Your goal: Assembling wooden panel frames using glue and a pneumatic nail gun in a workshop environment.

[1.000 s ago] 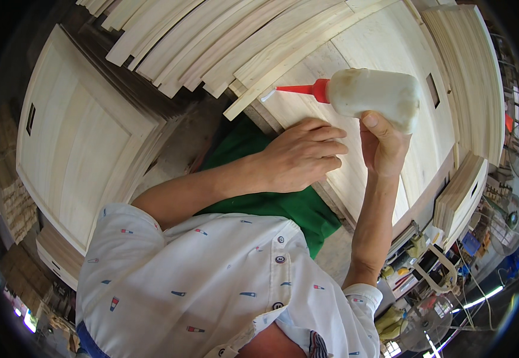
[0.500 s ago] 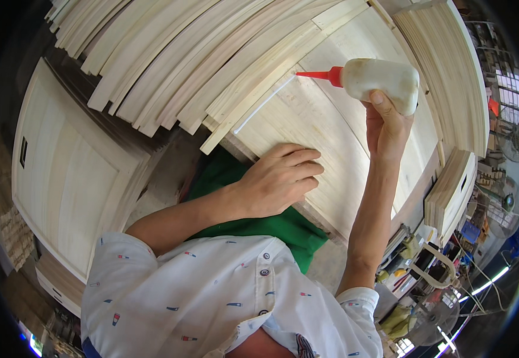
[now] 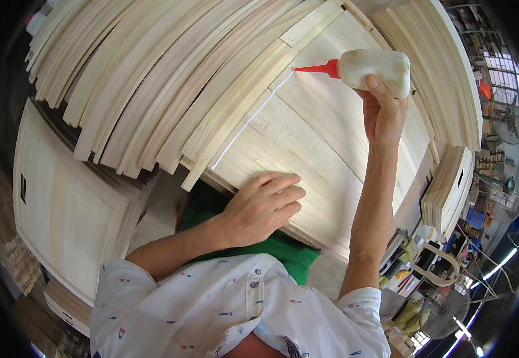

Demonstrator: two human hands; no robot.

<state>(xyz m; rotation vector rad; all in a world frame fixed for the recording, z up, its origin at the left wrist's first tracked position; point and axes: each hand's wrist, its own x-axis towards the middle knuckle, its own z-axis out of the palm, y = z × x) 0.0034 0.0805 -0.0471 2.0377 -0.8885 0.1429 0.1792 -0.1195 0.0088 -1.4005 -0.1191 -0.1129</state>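
R hand grips soft white squeeze bottle w/ red cone nozzle, fingers wrapped round it, tip at the white glue bead along panel's frame edge. L hand lies flat on smooth pale wood panel, fingers loosely together. Curved wood slats stacked beside.

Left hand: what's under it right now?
The left hand lies flat on the pale wooden panel, near its lower edge. The wood beneath the palm is covered.
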